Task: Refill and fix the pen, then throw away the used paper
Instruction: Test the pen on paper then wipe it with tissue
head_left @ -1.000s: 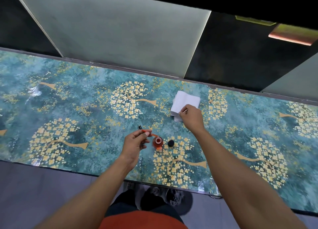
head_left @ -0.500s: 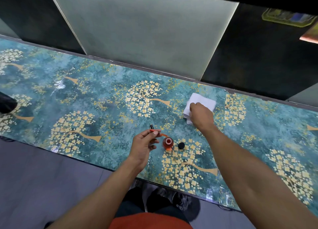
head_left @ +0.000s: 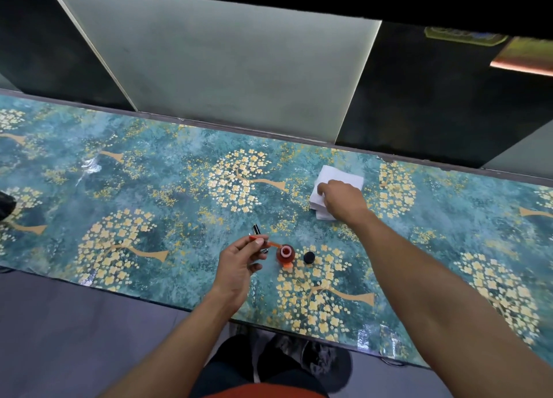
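My left hand holds a thin orange pen part level above the table, its tip pointing at an open red ink bottle. The bottle's black cap lies just right of it. A black pen piece lies on the table behind my left hand, and another striped bit peeks out beside my fingers. My right hand rests on a stack of white folded paper at the back right, fingers curled down onto it.
The table wears a glossy teal cloth with golden trees. Behind its far edge stand grey and dark wall panels. A dark object sits at the far left edge. My legs and shoes show below the near edge.
My right hand has slid further over the white paper, covering more of its near corner. My left hand keeps the orange pen part by the bottle. The camera has shifted a little.
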